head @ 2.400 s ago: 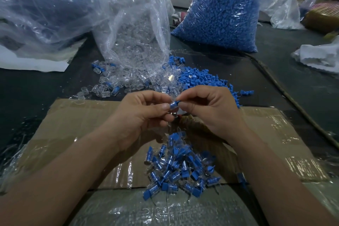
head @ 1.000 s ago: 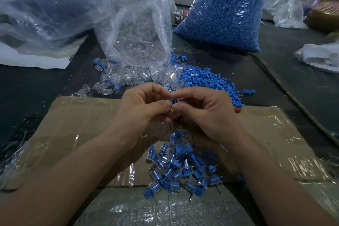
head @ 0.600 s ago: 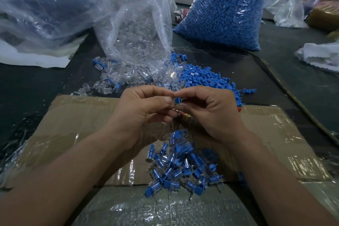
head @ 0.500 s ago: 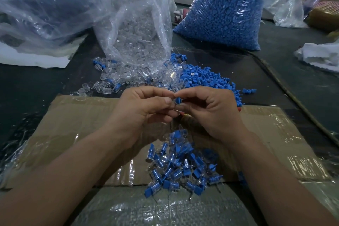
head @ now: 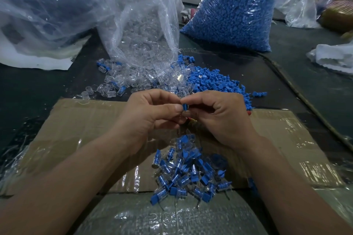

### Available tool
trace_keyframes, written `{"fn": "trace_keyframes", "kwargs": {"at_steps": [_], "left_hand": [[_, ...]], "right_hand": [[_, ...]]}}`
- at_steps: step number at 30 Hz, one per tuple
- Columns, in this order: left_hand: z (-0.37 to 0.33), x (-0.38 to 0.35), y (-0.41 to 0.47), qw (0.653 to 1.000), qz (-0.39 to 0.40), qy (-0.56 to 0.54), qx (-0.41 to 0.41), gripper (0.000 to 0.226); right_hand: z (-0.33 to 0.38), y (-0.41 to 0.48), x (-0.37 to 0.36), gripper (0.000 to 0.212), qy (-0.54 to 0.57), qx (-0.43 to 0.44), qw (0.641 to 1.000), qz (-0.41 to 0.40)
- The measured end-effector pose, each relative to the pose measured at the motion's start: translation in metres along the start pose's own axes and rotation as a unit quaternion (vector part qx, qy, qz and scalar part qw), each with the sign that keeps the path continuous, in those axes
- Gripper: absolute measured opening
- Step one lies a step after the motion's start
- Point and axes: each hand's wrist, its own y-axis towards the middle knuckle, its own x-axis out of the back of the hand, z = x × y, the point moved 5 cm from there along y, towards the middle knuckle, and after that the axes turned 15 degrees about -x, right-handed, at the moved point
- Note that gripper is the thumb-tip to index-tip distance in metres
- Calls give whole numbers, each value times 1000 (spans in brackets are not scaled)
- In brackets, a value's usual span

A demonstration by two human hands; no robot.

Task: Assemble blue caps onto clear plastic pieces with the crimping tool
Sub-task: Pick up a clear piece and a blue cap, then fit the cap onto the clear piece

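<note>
Pinching one blue cap (head: 184,106) with left hand (head: 147,118) and right hand (head: 219,118), fingertips curled together round it, over the cardboard (head: 76,129), just beyond the heap of capped pieces (head: 187,173).

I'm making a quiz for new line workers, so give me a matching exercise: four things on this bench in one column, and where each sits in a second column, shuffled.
1 blue-cap bag
2 clear-piece bag
3 assembled pile
4 single blue cap

A on the cardboard, nearest the person
B pinched between left hand and right hand
C back right, upright
D back centre, spilling onto the table

Pairs: 1-C, 2-D, 3-A, 4-B
</note>
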Motion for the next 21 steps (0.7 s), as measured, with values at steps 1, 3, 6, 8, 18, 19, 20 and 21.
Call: {"fn": "trace_keyframes", "kwargs": {"at_steps": [1, 3, 6, 8, 18, 19, 20, 21], "left_hand": [[0, 0, 0, 1000, 0, 5, -1, 16], [0, 0, 0, 1000, 0, 9, -1, 18], [1, 0, 0, 1000, -1, 19, -2, 16], [1, 0, 0, 1000, -1, 26, -4, 13], [7, 4, 2, 1000, 11, 9, 3, 8], [8, 4, 2, 1000, 0, -3, 5, 7], [8, 5, 4, 1000, -10, -3, 2, 5], [7, 7, 5, 1000, -18, 6, -6, 6]], "right_hand": [[1, 0, 0, 35, 1, 1, 1000, 0], [1, 0, -1, 37, 6, 1, 1000, 1], [3, -1, -1, 40, 6, 10, 1000, 6], [3, -1, -2, 39, 4, 11, 1000, 8], [2, 2, 6, 30, -12, -32, 999, 41], [-1, 3, 10, 26, -5, -58, 998, 33], [-5, 4, 16, 21, 10, -86, 996, 24], [-10, 5, 22, 16, 24, -114, 993, 14]]}}
